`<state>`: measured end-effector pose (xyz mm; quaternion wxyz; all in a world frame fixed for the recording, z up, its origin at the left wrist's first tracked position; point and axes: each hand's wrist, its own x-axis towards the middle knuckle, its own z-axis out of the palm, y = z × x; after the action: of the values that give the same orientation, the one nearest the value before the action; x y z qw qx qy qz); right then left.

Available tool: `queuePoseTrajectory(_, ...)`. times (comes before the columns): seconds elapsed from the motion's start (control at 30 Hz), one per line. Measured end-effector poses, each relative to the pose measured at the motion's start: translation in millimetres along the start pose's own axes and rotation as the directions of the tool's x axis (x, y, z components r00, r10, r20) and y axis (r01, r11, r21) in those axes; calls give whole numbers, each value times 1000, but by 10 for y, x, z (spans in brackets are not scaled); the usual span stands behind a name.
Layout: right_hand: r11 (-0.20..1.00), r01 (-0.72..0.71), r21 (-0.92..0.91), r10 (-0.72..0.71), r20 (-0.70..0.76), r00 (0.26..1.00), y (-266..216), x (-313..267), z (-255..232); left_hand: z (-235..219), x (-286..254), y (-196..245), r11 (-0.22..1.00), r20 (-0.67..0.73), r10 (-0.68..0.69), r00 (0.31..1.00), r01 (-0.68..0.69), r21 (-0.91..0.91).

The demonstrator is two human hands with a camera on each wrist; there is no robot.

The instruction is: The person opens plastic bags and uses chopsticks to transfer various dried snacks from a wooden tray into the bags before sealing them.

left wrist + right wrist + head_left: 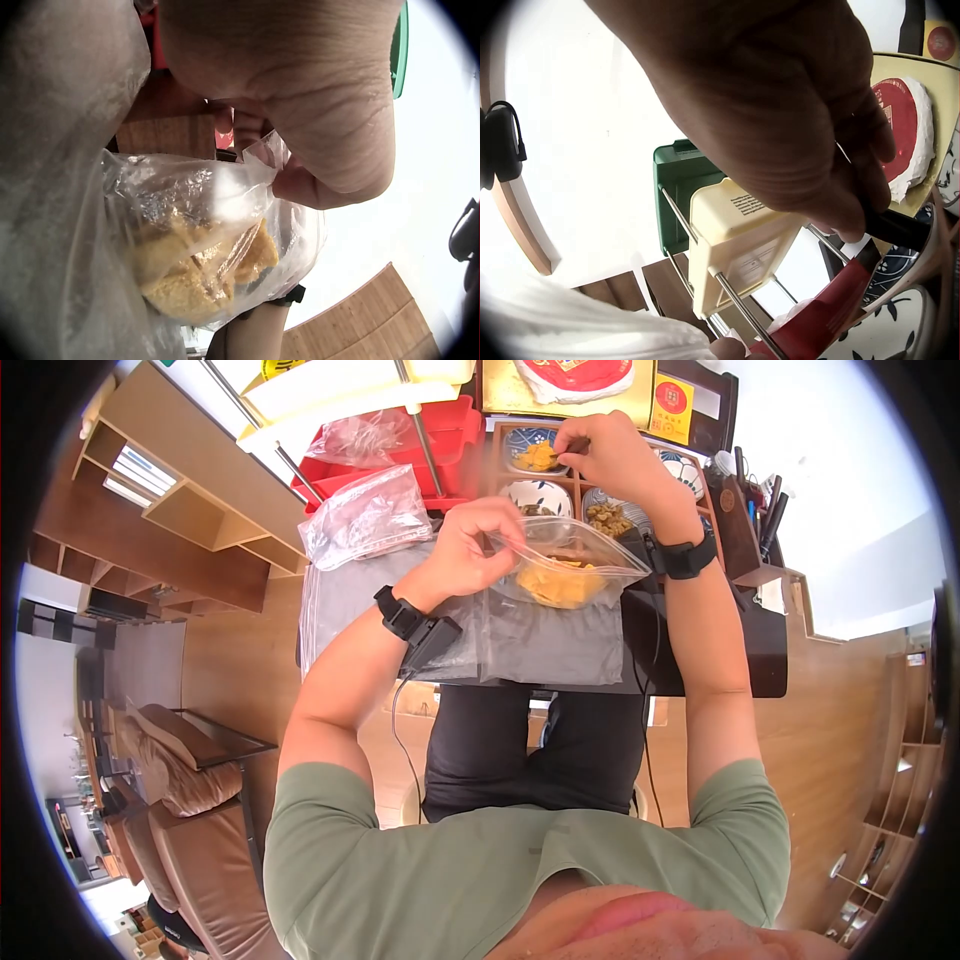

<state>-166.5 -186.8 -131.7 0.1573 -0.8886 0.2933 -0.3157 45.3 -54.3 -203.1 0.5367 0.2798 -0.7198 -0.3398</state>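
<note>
My left hand [470, 550] pinches the rim of a clear zip bag [628, 565], which bulges with yellow pieces [555, 586] at its bottom. Up close in the left wrist view, the left hand [322, 97] holds the crumpled plastic bag [176, 184] by its edge. My right hand [612, 455] is over a blue-patterned dish with yellow food [537, 457], in a wooden divided tray [575, 485]. In the right wrist view, the curled fingers of the right hand [765, 112] grip a dark utensil [898, 228]; its far end is not clear.
Other patterned dishes stand in the tray, one with brown pieces [607, 518]. Empty plastic bags [368, 520] lie left by a red bin [455, 445] under a cream rack tier [350, 395]. Behind is a gold box [500, 395]; pens [772, 510] stand right.
</note>
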Motion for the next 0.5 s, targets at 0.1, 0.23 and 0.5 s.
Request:
queuePoseTrajectory(0.1,992,97,-78,-99,-16,995,22,7,4,-13,-6,-3,1000,36,27,999,-27,1)
queuePoseTrajectory(0.23,977,142,-158,-144,0,990,31,19,7,-14,-3,8,1000,38,31,999,-31,-3)
queuePoseTrajectory(0.5,974,194,-117,-192,25,981,28,26,50,-2,2,9,1000,2,11,1000,-11,18)
